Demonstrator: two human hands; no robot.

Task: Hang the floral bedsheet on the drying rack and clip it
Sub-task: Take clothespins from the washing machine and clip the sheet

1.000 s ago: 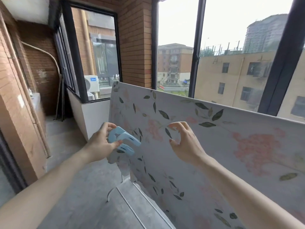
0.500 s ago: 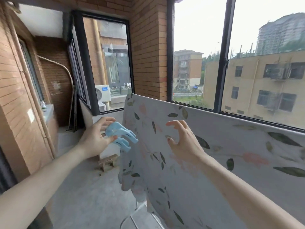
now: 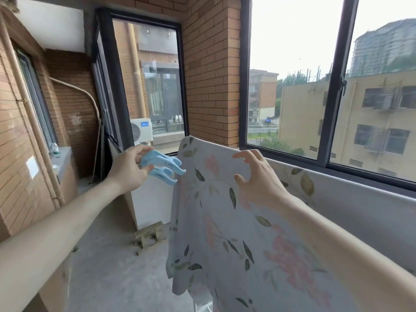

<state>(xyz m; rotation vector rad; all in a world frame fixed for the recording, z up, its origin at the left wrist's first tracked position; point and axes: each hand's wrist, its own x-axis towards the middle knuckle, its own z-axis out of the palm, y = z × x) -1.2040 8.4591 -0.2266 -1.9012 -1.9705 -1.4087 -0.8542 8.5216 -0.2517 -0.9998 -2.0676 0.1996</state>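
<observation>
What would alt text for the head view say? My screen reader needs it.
A person's left hand holds two light blue clips beside the end of a floral bedsheet draped over a mostly hidden rack. The right hand, fingers curled, reaches at the sheet's top edge on a brick balcony with large windows.

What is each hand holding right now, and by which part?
Left hand pinches the light blue plastic clothes clip by its handle end, jaws pointing at the floral bedsheet. Right hand holds nothing.
</observation>
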